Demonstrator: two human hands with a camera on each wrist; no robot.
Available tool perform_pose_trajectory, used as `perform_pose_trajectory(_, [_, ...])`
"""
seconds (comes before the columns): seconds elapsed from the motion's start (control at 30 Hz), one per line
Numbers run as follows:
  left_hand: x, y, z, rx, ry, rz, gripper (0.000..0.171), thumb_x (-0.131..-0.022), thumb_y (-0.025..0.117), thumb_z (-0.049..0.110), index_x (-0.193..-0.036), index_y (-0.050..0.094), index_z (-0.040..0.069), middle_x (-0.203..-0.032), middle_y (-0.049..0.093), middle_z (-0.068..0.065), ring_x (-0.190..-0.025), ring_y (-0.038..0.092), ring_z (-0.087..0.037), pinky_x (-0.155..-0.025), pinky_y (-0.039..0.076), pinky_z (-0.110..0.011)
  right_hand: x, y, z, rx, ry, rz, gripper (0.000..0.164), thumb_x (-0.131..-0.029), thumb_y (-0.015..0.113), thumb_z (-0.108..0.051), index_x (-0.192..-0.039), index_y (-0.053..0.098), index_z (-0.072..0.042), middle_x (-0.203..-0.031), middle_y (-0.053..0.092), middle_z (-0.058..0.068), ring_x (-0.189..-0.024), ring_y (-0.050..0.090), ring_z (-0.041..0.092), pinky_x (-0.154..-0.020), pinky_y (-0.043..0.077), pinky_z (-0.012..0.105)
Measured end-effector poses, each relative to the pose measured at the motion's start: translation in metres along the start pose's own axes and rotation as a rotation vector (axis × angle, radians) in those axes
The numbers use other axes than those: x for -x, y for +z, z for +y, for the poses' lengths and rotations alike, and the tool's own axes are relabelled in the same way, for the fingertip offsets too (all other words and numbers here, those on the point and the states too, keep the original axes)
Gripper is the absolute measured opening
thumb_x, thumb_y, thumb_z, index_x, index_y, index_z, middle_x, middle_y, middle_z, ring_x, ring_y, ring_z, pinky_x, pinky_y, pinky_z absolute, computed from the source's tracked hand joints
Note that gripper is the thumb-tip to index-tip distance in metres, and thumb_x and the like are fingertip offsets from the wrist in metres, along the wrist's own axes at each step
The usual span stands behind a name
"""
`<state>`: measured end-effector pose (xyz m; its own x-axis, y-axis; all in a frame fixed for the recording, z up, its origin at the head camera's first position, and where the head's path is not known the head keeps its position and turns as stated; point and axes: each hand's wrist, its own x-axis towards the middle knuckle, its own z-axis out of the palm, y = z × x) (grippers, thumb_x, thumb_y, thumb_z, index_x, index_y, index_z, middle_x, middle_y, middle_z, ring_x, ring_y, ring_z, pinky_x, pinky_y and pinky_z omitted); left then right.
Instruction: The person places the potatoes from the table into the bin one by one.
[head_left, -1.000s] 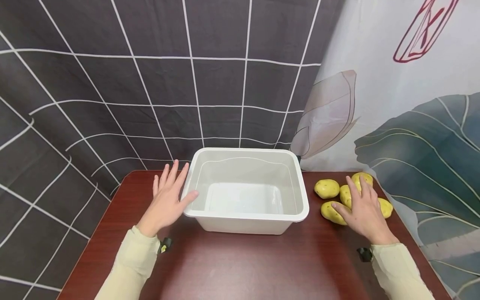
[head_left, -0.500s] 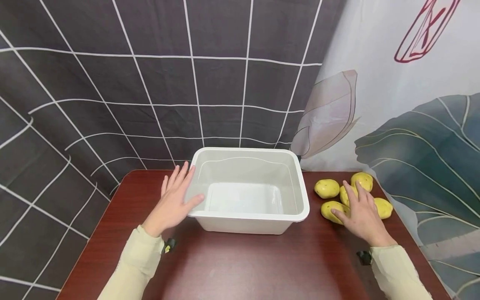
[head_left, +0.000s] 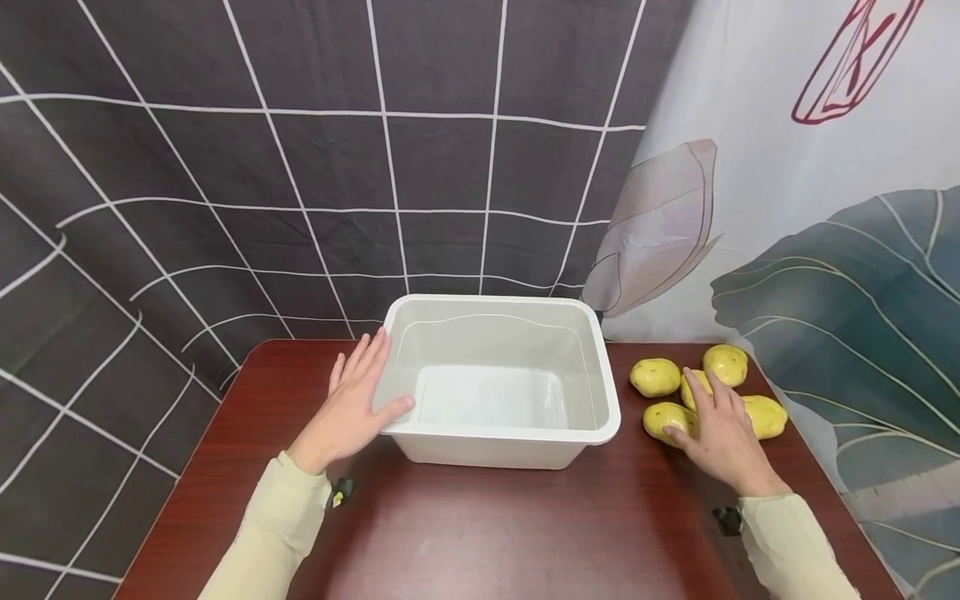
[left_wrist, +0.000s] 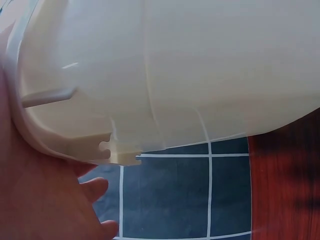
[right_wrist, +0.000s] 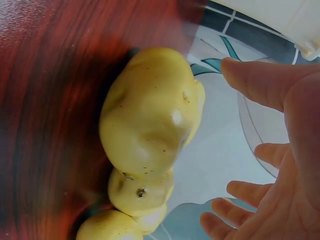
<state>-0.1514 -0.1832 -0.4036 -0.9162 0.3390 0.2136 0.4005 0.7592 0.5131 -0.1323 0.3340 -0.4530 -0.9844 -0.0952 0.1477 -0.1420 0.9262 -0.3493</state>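
A pale grey-white plastic tub (head_left: pixel 498 450) stands at the back of the table. My left hand (head_left: pixel 348 408) rests on its left rim with straight, spread fingers; the left wrist view shows the hand (left_wrist: pixel 40 190) against the tub's rim (left_wrist: pixel 30 120) from below. At the right, my right hand (head_left: pixel 723 433) hovers over several yellow potatoes, fingers parted and thumb out. The nearest potato (head_left: pixel 663 421) lies beside the thumb. In the right wrist view, a gap separates the hand (right_wrist: pixel 280 165) from this large potato (right_wrist: pixel 150 110). One potato (head_left: pixel 655 377) lies a little apart, behind it.
The dark red table (head_left: pixel 480 533) carries everything. A dark curtain with white grid lines (head_left: pixel 315 167) hangs behind the tub, and a pale curtain with leaf patterns (head_left: pixel 847 292) hangs at the right by the potatoes and the table's edge.
My left hand has moved right, from beside the tub onto its left rim. My right hand has shifted slightly left and lower over the potatoes. Tub and potatoes have stayed in place.
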Motion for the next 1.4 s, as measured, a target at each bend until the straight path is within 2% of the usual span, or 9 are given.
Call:
perform_pose_trajectory(0.3, [0.000, 0.000, -0.002, 0.000, -0.006, -0.032, 0.109, -0.086, 0.071, 0.054, -0.159, 0.014, -0.002, -0.167, 0.011, -0.014, -0.154, 0.004, -0.032, -0.119, 0.000, -0.060, 0.002, 0.007, 0.006, 0.029, -0.031, 0.027, 0.097, -0.076, 0.085, -0.017, -0.152, 0.030, 0.005, -0.145, 0.028, 0.042, -0.123, 0.029, 0.066, -0.094, 0.027, 0.078])
perform_pose_trajectory(0.53, [-0.001, 0.000, 0.000, -0.004, -0.016, -0.050, 0.120, -0.079, 0.076, 0.059, -0.159, 0.012, -0.004, -0.167, 0.006, -0.017, -0.153, 0.005, -0.036, -0.119, 0.001, -0.060, 0.003, 0.011, 0.008, 0.039, -0.034, 0.034, 0.094, -0.075, 0.086, -0.015, -0.149, 0.033, 0.007, -0.141, 0.032, 0.042, -0.120, 0.032, 0.064, -0.094, 0.030, 0.076])
perform_pose_trajectory(0.73, [-0.002, 0.000, 0.001, -0.004, -0.025, -0.061, 0.122, -0.079, 0.077, 0.060, -0.159, 0.011, -0.004, -0.168, 0.004, -0.016, -0.153, 0.003, -0.036, -0.119, 0.001, -0.061, 0.003, 0.015, 0.011, 0.033, -0.017, 0.009, 0.093, -0.074, 0.086, -0.012, -0.149, 0.034, 0.007, -0.137, 0.035, 0.040, -0.118, 0.035, 0.061, -0.094, 0.033, 0.074])
perform_pose_trajectory(1.1, [-0.002, 0.001, -0.002, -0.009, -0.025, -0.054, 0.122, -0.078, 0.077, 0.059, -0.159, 0.011, -0.004, -0.167, 0.004, -0.017, -0.154, 0.003, -0.036, -0.118, 0.002, -0.063, 0.004, 0.021, 0.018, 0.028, -0.068, 0.058, 0.088, -0.071, 0.087, -0.008, -0.143, 0.040, 0.007, -0.128, 0.042, 0.038, -0.111, 0.041, 0.058, -0.089, 0.037, 0.070])
perform_pose_trajectory(1.4, [-0.001, 0.001, -0.001, 0.009, -0.025, -0.054, 0.122, -0.078, 0.078, 0.057, -0.159, 0.010, -0.004, -0.168, 0.003, -0.016, -0.153, 0.003, -0.036, -0.118, 0.001, -0.062, 0.005, 0.024, 0.016, 0.036, -0.036, -0.062, 0.081, -0.075, 0.085, -0.010, -0.141, 0.042, 0.008, -0.128, 0.043, 0.040, -0.111, 0.043, 0.058, -0.091, 0.039, 0.070])
